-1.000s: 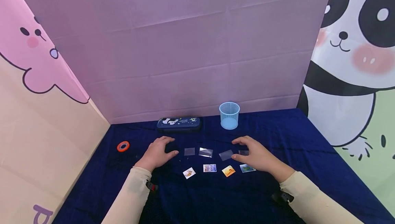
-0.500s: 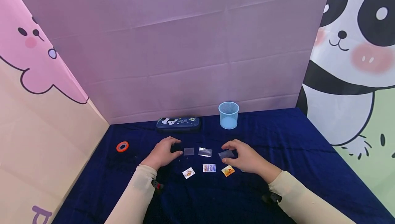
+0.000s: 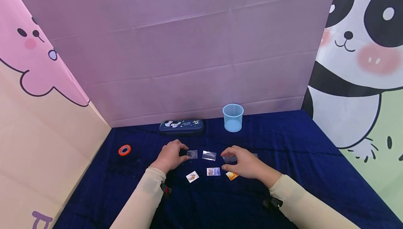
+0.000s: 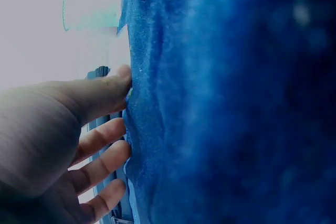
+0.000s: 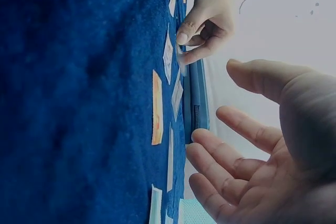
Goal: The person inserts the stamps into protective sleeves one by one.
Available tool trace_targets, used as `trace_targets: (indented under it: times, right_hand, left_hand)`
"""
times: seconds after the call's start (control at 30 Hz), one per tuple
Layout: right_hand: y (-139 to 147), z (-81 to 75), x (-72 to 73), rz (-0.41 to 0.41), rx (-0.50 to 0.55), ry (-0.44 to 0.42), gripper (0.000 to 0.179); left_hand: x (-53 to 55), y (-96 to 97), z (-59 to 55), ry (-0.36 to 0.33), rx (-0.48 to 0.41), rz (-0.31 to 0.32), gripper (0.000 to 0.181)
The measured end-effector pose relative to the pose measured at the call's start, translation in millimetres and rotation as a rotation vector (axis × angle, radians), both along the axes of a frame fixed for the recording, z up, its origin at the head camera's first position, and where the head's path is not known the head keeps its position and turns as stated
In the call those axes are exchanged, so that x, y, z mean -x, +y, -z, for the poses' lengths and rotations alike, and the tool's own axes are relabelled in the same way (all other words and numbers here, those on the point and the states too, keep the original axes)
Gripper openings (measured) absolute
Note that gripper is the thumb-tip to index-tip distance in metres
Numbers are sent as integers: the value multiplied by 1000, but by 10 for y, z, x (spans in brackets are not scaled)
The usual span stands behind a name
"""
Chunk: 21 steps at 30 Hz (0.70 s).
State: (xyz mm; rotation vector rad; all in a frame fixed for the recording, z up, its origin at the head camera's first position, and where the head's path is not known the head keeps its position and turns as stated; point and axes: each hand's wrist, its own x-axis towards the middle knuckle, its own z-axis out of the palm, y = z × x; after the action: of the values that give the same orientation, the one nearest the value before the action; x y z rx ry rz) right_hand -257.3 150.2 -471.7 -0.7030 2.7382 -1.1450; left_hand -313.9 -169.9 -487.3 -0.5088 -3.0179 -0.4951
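Small clear plastic pieces lie in a row on the dark blue cloth. My left hand (image 3: 171, 156) is at the left edge of the leftmost clear plastic piece (image 3: 192, 154), thumb and forefinger apart around that edge; whether they touch it I cannot tell. My right hand (image 3: 245, 162) hovers open and holds nothing, partly covering another plastic piece (image 3: 228, 159). The plastic piece (image 3: 209, 155) between the hands is shiny. In front lie small picture cards: a white one (image 3: 192, 177), a purple-blue one (image 3: 213, 171) and an orange one (image 5: 157, 107). A bluish card (image 5: 156, 205) shows in the right wrist view.
A dark blue pencil case (image 3: 181, 126) and a light blue mesh cup (image 3: 233, 118) stand at the back by the purple backdrop. An orange roll of tape (image 3: 124, 150) lies at the left. Printed curtains border both sides.
My left hand has moved right to the leftmost plastic piece. My right hand has moved left, over another plastic piece, and now hides the bluish card in the head view.
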Motion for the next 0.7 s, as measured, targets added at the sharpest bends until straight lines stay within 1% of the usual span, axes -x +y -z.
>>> trace_targets:
  times: [0.13,0.27,0.4,0.47,0.6,0.7]
  right_hand:
    - [-5,-2,8,-23,4,9,38]
    - [-20,-26,13,-35,16,5,36]
    - [-51,-50,21,-62,31,-8,35]
    - [-74,-54,27,-86,37,-30,33]
    - [-148,-56,39,-143,38,-51,33]
    - [-213,-63,55,-175,30,-44,36]
  left_hand:
    - [6,1,9,-13,-30,-8,25]
    - [0,-18,17,-50,-114,-25,9]
    - [-8,-74,54,-89,-220,-26,9]
    - [-17,-115,73,-100,-264,-9,10]
    - [-96,-200,60,-117,-348,2,10]
    - [-185,-267,38,-124,-402,0,10]
